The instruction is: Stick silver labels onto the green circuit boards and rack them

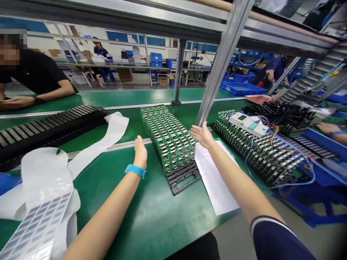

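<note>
A block of circuit boards (172, 135) is standing on the table (132, 216) between the left hand (140, 153) and right hand (202, 135), which are facing it, wide and unclosed; right-side contact is appearing uncertain. A paper sheet (213, 180) is lying alongside; a metal post (220, 68) is rising beyond.

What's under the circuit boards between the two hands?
A black tray: its near end, with a handle slot, shows on the green tabletop. The rest is covered by the circuit boards.
</note>
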Motion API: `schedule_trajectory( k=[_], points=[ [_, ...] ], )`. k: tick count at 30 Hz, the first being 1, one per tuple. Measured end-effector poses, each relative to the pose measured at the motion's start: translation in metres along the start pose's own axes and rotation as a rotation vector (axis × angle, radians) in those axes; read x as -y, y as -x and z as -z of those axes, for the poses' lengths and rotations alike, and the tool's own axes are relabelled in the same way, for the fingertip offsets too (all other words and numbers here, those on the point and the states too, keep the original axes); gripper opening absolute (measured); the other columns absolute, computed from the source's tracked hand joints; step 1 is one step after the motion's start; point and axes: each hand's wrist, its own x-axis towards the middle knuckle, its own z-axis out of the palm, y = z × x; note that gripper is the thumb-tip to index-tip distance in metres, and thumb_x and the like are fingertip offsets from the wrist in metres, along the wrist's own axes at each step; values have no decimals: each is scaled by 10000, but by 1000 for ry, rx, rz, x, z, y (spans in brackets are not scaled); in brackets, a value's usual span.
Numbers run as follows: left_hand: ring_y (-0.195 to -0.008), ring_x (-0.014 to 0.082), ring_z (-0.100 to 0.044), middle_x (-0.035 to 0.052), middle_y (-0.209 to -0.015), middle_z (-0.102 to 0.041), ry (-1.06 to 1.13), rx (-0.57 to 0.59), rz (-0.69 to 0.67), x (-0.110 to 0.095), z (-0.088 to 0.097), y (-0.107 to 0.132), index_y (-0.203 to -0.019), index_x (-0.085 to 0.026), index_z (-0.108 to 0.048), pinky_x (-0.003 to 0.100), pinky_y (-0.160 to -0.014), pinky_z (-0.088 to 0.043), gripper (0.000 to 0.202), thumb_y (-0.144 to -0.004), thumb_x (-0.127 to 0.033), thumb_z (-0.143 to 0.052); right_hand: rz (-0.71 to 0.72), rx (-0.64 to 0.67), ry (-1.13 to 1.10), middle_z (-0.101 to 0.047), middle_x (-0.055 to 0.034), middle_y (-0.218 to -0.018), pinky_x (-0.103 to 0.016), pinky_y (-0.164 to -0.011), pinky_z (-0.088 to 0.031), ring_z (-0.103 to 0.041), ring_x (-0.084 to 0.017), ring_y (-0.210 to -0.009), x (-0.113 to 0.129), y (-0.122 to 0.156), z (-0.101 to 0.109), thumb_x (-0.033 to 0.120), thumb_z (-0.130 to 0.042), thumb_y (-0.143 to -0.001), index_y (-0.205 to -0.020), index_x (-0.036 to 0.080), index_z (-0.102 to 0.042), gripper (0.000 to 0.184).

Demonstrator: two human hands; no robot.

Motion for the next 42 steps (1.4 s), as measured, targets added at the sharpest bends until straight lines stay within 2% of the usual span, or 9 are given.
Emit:
schedule_trajectory(
  k=[3, 6, 8, 10, 15, 20, 29, 37, 42],
  points=[
    [-1076, 245, -499, 104, -1165, -540, -66, 45, -78, 7, 22, 60, -1205, -231, -477, 443, -914, -402, 433, -925, -462, -240, -21, -83, 198, -658, -154, -1039, -395, -819, -495, -652, -228, -851, -10, 55, 56, 622, -430, -799, -996, 135, -613, 556],
    [-805, 206, -582, 40, -856, -635, -144, 332, -269, 10, 25, 119, -941, -269, -632, 342, -743, -487, 252, -834, -452, -497, -42, -211, 457, -678, -129, -863, -471, -808, -474, -642, -246, -731, -29, 125, 102, 587, -569, -718, -870, 141, -647, 478],
    [-825, 209, -580, 55, -898, -641, -463, 600, -631, 11, 14, 142, -1016, -247, -617, 333, -734, -486, 251, -847, -392, -503, -40, -266, 607, -670, -137, -906, -529, -879, -410, -625, -296, -830, -47, 167, 114, 577, -607, -678, -875, 147, -656, 475],
    [-852, 243, -570, 99, -935, -636, -637, 661, -770, 15, -1, 149, -1101, -179, -583, 364, -726, -473, 313, -840, -343, -529, -16, -304, 716, -634, -185, -1043, -554, -959, -328, -554, -358, -1019, -69, 199, 105, 561, -641, -642, -945, 128, -649, 528],
    [-772, 263, -552, 107, -731, -616, -783, 648, -847, 24, -28, 139, -841, -139, -642, 368, -639, -427, 206, -869, -269, -485, 225, -239, 1225, -392, -272, -1351, -509, -999, -326, -354, -388, -1253, -114, 230, 35, 450, -549, -758, -1264, 12, -441, 677],
    [-748, 266, -541, 112, -694, -608, -848, 612, -899, 22, -20, 133, -736, -146, -631, 367, -612, -414, 279, -878, -307, -452, 201, -221, 1371, -478, -259, -1290, -452, -940, -416, -452, -344, -1200, -120, 221, 2, 92, -397, -775, -1280, -2, -420, 513],
    [-735, 237, -541, 102, -699, -591, -829, 584, -975, 26, -8, 95, -712, -177, -610, 355, -637, -402, 318, -896, -336, -404, 123, -347, 1311, -694, -165, -830, -376, -592, -504, -664, -286, -689, -103, 217, 27, 127, -363, -801, -1251, 53, -487, 473],
    [-799, 215, -564, 92, -737, -605, -855, 557, -902, 38, -21, 51, -751, -149, -620, 352, -719, -439, 299, -884, -357, -451, 139, -587, 1120, -697, -110, -903, -285, -636, -478, -660, -230, -764, -84, 222, 53, 290, -391, -837, -1044, 149, -599, 326],
    [-902, 174, -583, 68, -1023, -601, -913, 539, -780, 43, -33, 22, -1005, -144, -582, 383, -807, -479, 248, -886, -343, -492, 83, -671, 970, -698, -79, -845, -276, -610, -454, -646, -224, -730, -81, 222, 53, 343, -438, -823, -977, 187, -631, 292]
  ],
)
